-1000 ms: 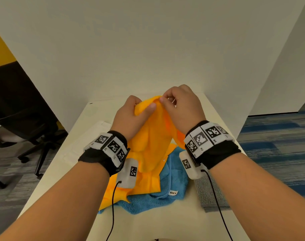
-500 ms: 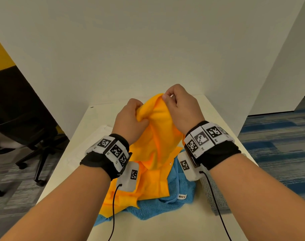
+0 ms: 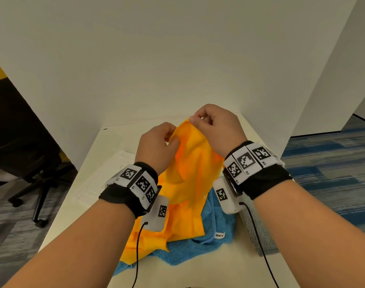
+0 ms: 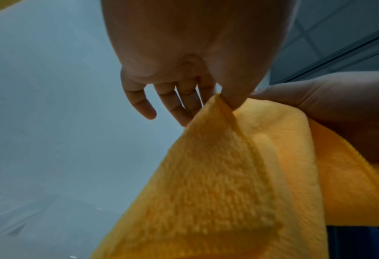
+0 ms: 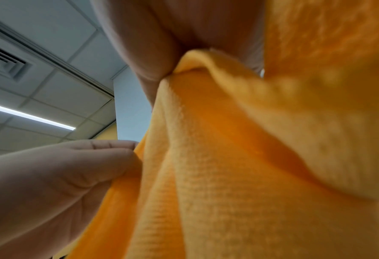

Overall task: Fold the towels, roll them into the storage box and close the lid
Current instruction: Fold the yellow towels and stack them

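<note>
my left hand (image 3: 156, 142) and right hand (image 3: 217, 129) both pinching the top edge of the orange towel (image 3: 190, 183), lifted up over the table (image 3: 77, 204), its bottom draped on the blue towel (image 3: 210, 242), grey one (image 3: 258, 231) beside it

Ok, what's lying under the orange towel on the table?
A blue towel lies crumpled under the orange towel, showing below and right of it. Anything beneath their overlap is covered.

White partition walls (image 3: 177, 59) enclose a pale bench (image 3: 77, 204) on three sides; a black office chair (image 3: 25, 154) stands on grey carpet at left; blue striped carpet (image 3: 331, 163) lies at right; overhead, ceiling tiles (image 5: 57, 98), a vent (image 5: 2, 61) and a lit strip light (image 5: 29, 115).
</note>
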`<state>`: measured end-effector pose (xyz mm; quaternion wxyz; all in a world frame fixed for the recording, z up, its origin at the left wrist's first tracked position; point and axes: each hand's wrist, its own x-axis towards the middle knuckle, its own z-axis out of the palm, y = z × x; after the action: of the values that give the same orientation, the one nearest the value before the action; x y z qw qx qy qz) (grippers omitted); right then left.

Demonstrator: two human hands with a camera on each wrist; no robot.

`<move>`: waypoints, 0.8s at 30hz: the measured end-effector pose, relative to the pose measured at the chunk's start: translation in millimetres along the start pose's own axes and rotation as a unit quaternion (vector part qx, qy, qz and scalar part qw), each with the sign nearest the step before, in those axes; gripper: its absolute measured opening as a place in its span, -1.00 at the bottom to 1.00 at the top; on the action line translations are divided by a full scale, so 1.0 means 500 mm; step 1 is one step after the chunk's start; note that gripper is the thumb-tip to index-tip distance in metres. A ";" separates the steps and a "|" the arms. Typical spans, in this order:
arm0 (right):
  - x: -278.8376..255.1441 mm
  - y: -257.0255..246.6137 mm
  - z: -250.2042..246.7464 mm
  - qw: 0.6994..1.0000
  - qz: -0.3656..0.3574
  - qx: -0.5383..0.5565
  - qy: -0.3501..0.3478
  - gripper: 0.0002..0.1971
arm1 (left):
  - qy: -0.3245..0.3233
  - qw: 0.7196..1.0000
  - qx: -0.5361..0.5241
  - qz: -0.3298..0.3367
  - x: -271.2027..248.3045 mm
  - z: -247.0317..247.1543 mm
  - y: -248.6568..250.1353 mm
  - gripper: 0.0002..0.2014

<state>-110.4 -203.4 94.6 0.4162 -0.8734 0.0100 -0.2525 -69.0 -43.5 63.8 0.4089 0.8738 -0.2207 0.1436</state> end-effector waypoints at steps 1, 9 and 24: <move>0.000 0.003 -0.003 1.000 0.000 -0.004 0.001 -0.86 | 0.000 1.000 0.005 -0.006 0.003 -0.002 -0.004 -0.87; 0.006 0.024 -0.028 0.990 -0.010 -0.122 -0.074 -0.81 | 0.039 0.996 0.075 -0.037 0.035 -0.038 -0.041 -0.78; 0.017 0.045 -0.069 0.977 0.083 -0.193 0.038 -0.78 | 0.075 0.979 0.148 -0.116 0.063 -0.090 -0.078 -0.68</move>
<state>-114.4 -244.9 99.9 0.2582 -0.9233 0.1470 -0.2434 -25.6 5.1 79.9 0.3039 0.9312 -0.0626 0.1913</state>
